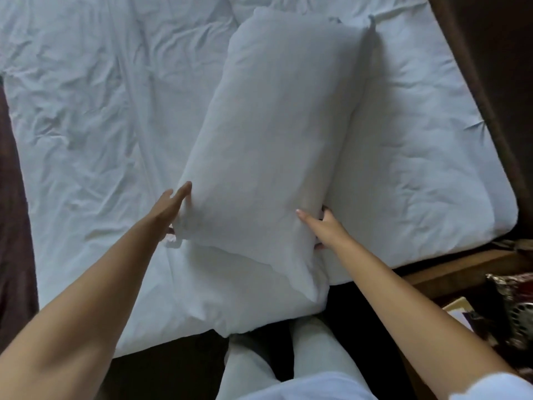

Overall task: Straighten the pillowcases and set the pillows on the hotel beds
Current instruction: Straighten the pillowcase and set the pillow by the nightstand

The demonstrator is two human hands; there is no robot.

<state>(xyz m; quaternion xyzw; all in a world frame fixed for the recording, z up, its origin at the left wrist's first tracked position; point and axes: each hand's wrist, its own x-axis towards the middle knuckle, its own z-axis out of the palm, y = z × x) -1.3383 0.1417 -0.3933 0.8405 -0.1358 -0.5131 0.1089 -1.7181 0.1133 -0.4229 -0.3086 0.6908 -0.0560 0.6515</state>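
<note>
A white pillow (274, 134) in its pillowcase lies lengthwise on the bed, running away from me, its slack open end (277, 281) draped toward the bed's near edge. My left hand (170, 209) presses flat against the pillow's left near side, fingers extended; its lower fingers seem to pinch the fabric. My right hand (323, 226) grips the pillow's right near side, thumb on top and fingers tucked under. A second white pillow (409, 140) lies flat to the right, touching the first along its length.
A wrinkled white duvet (80, 116) covers the bed to the left. A dark wooden bed frame (473, 82) runs along the right. A wooden bedside table (461, 269) with patterned items (516, 307) stands at lower right. My legs (288, 356) stand by the near edge.
</note>
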